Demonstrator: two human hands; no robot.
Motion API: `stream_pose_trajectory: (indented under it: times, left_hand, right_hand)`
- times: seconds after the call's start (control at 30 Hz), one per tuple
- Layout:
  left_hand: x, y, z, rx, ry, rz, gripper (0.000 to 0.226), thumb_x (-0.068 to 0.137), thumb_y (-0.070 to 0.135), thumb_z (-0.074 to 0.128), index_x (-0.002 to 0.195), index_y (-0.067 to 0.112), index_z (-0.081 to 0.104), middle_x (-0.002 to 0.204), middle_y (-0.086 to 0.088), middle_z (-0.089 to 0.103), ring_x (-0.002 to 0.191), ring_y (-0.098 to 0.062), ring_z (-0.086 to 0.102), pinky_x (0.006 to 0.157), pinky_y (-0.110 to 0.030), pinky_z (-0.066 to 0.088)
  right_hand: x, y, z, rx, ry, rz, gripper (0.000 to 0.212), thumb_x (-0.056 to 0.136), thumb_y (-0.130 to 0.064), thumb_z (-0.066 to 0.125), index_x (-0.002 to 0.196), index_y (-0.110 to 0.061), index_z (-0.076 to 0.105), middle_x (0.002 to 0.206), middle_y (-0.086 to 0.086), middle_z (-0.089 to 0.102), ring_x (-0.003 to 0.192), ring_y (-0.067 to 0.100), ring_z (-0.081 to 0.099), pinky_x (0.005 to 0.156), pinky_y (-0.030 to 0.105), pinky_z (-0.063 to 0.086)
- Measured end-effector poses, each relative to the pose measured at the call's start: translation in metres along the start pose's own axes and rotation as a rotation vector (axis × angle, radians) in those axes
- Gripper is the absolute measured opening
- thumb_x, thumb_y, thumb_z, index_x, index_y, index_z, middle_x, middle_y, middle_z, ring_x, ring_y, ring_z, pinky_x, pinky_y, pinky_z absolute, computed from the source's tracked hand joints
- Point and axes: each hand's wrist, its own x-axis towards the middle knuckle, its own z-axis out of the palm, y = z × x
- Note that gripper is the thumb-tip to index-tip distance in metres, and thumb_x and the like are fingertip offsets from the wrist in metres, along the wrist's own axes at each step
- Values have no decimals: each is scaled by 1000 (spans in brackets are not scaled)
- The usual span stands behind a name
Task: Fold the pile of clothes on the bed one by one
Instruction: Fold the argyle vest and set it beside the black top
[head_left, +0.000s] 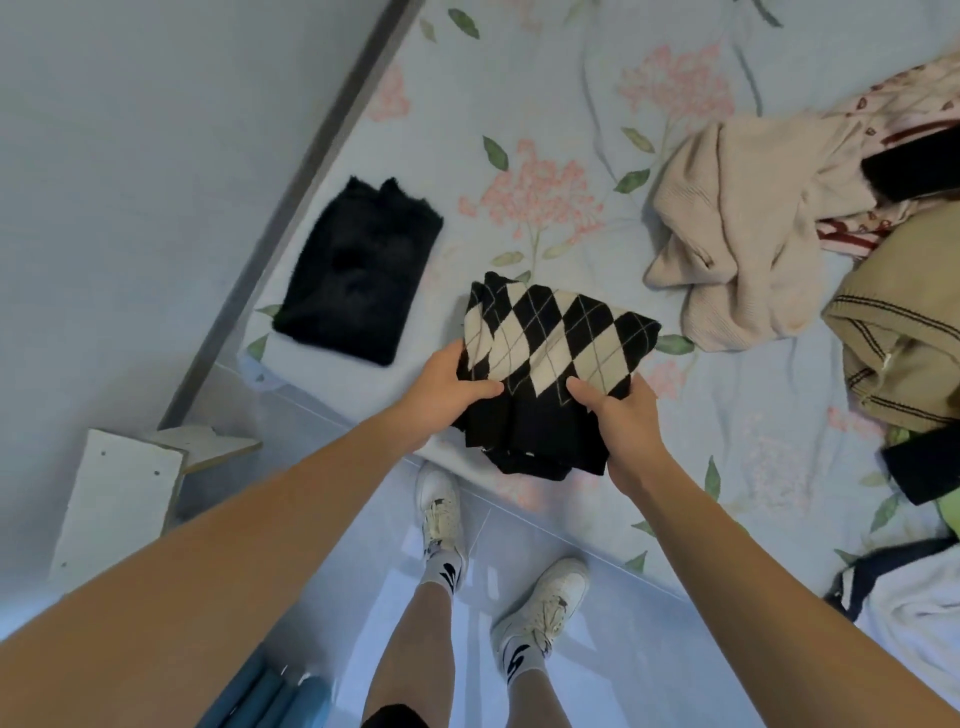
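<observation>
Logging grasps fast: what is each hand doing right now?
Left hand: grips the folded black-and-cream argyle knit sweater at its left edge.
Right hand: grips the same sweater's right edge.
</observation>
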Motion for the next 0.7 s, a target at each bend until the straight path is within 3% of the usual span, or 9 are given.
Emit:
stream_pose_trajectory:
  times: [0.2, 0.33, 0.43, 0.5, 0.53, 0.6, 0.67, 0.7]
  left_hand:
    - [-29, 57, -103, -6, 127, 142, 48, 90, 7, 77, 129, 30, 62, 117, 14, 74, 106, 0, 69, 85, -17, 57]
    - [-25, 68, -178, -19, 250, 154, 51, 87, 15, 82, 132, 29, 62, 122, 11, 73, 113, -10, 69, 98, -36, 56]
    - [-3, 54, -218, 192, 352, 61, 62, 89, 22, 80, 144, 23, 52, 133, 1, 67, 120, -20, 65, 102, -42, 53]
    - [10, 43, -229, 521, 532, -29, 71, 91, 30, 76, 150, 16, 39, 143, -11, 54, 130, -32, 53, 104, -48, 48]
    - [15, 39, -228, 694, 615, 11, 73, 92, 32, 73, 152, 14, 36, 146, -15, 49, 133, -36, 47, 104, -51, 47]
    - [23, 35, -221, 953, 636, 275, 70, 95, 33, 66, 154, 13, 34, 153, -15, 42, 139, -37, 39, 108, -54, 44]
    - [36, 31, -211, 1090, 481, 486, 68, 100, 39, 56, 160, 18, 31, 165, -10, 32, 151, -33, 29, 119, -53, 34]
    - [45, 27, -206, 1149, 392, 511, 67, 102, 43, 49, 162, 21, 27, 169, -8, 24, 155, -31, 21, 124, -51, 27]
  right_hand:
    - [-14, -57, 101, 64, -110, -106, 38, 92, -14, 77, 123, -30, 63, 115, -10, 76, 106, 14, 73, 90, 36, 60]
    - [-4, -75, 177, 99, -155, -120, 43, 90, -16, 80, 127, -25, 60, 117, -7, 75, 107, 16, 72, 90, 36, 61]
    - [16, -58, 218, -23, -114, -85, 47, 92, -14, 76, 134, -19, 54, 124, 1, 69, 113, 23, 68, 95, 41, 59]
    - [26, -44, 230, -326, 10, -106, 62, 90, -16, 74, 143, -17, 43, 137, 9, 55, 122, 29, 58, 101, 47, 55]
    - [29, -39, 231, -523, 98, -202, 69, 89, -16, 73, 148, -15, 38, 144, 11, 46, 127, 30, 50, 104, 45, 51]
    - [30, -37, 235, -785, 180, -548, 73, 90, -17, 68, 154, -12, 34, 153, 14, 36, 136, 32, 37, 109, 40, 41]
    - [37, -38, 242, -920, 85, -841, 72, 93, -19, 61, 158, -11, 33, 162, 16, 30, 148, 33, 29, 119, 41, 31]
    - [47, -36, 246, -994, 14, -920, 71, 95, -21, 58, 160, -11, 31, 166, 16, 26, 154, 34, 24, 125, 43, 26]
